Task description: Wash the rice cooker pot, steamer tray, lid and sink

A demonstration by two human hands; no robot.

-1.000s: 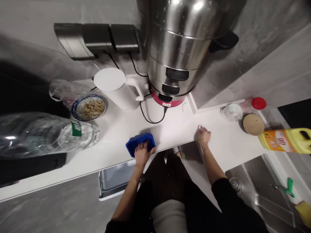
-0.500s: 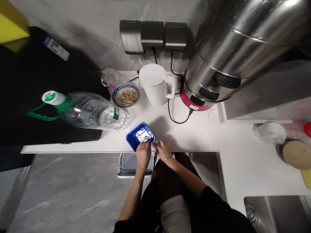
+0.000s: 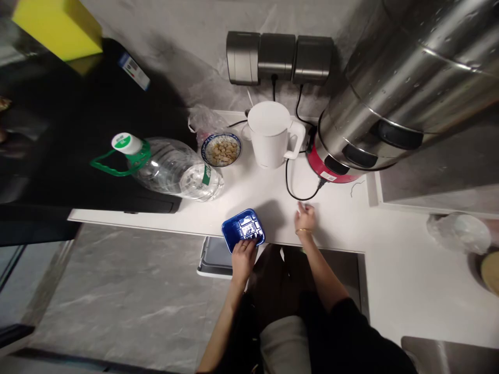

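Note:
A blue rectangular dish with glossy reflections inside sits at the counter's front edge. My left hand grips its near rim, fingers over the wall. To the right, my right hand is over the counter, apart from the dish and near a black power cord. Its fingers are pinched together; whatever may be between them is too small to make out. Behind the dish stand a white lidded pitcher and a patterned bowl holding pale, lumpy pieces.
On the left, a big clear water bottle with a green handle stands by a black appliance. A tall steel steamer with a red base rises on the right. A sink lies lower right, and a grey-lidded bin under the edge.
My right hand has moved away from the dish to the right and farther over the counter. My left hand stays on the dish. The view has shifted left.

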